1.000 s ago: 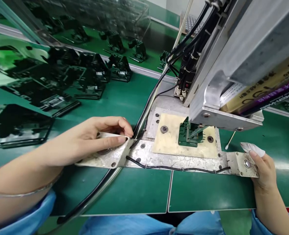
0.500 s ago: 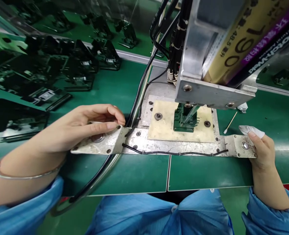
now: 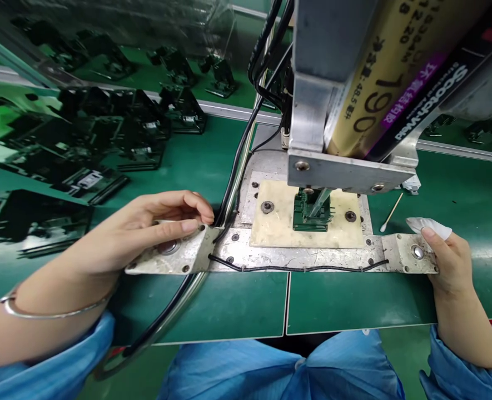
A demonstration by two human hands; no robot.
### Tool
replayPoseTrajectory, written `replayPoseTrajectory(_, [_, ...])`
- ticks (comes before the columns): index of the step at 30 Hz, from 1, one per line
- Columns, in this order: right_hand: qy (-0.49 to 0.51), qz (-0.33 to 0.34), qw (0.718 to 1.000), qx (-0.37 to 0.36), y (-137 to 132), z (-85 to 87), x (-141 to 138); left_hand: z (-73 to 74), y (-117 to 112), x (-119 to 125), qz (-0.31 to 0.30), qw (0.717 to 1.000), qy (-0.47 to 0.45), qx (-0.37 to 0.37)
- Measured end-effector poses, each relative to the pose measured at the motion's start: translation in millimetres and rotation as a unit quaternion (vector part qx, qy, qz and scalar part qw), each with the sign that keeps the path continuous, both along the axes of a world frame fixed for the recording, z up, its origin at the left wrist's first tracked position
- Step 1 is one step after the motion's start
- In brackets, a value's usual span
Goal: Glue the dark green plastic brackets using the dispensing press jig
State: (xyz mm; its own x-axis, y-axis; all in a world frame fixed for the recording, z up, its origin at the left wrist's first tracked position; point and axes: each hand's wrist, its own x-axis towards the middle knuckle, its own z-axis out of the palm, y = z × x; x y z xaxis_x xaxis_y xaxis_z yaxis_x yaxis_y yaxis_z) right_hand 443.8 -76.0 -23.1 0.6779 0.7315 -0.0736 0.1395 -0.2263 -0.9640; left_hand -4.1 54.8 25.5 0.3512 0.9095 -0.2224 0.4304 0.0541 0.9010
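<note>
My left hand (image 3: 158,225) lies over the left end of a metal machine base (image 3: 271,258), beside a round metal button (image 3: 168,246). Its thumb is stretched out and its other fingers are loosely curled, with nothing visible between them. At the base's right end, my right hand (image 3: 450,255) is closed on a crumpled white wipe (image 3: 431,225), next to another round button (image 3: 417,252). Between the hands, a dark green part (image 3: 310,225) sits on a cream fixture plate (image 3: 266,236). A clear nozzle (image 3: 321,200) reaches down to it from an adhesive cartridge (image 3: 366,111).
The cartridge's metal bracket (image 3: 349,175) overhangs the fixture. Black cables (image 3: 239,161) run down left of it and under the base. Several black assemblies (image 3: 141,133) crowd the left side. A cotton swab (image 3: 391,213) lies on the green table (image 3: 337,300) at right.
The whole view has shifted a little, so the base and both hands appear slightly lower. Both hands keep their places at the base's ends; the right one still grips the wipe.
</note>
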Motion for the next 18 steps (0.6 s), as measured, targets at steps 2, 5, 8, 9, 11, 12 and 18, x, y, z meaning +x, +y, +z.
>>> replayPoseTrajectory(2, [0.005, 0.000, 1.000, -0.004, -0.6, -1.7, 1.2, -0.5, -1.0, -0.8, 0.002, 1.000, 0.001, -0.007])
replayPoseTrajectory(5, [0.004, 0.005, 1.000, -0.015, -1.7, -4.9, 4.7, -2.5, -1.7, -3.4, -0.004, 1.000, -0.004, -0.012])
replayPoseTrajectory(8, [-0.009, 0.012, 1.000, -0.017, -2.8, -9.5, 9.1, -4.7, 0.3, -7.8, -0.017, 1.000, -0.005, -0.005])
replayPoseTrajectory(9, [-0.014, 0.018, 1.000, -0.018, -3.2, -11.2, 10.4, -5.5, 1.5, -9.8, -0.022, 1.000, -0.001, -0.003])
replayPoseTrajectory(11, [-0.019, 0.034, 0.999, -0.020, -3.9, -14.4, 12.3, -7.0, 3.6, -13.5, -0.042, 0.999, 0.006, -0.004])
replayPoseTrajectory(12, [-0.020, 0.042, 0.999, -0.022, -4.2, -15.7, 12.8, -7.5, 4.1, -14.9, -0.055, 0.998, 0.009, -0.008])
replayPoseTrajectory(18, [-0.021, 0.068, 0.997, -0.019, -3.9, -18.4, 12.9, -3.5, -6.2, -6.1, -0.016, 1.000, -0.025, -0.003])
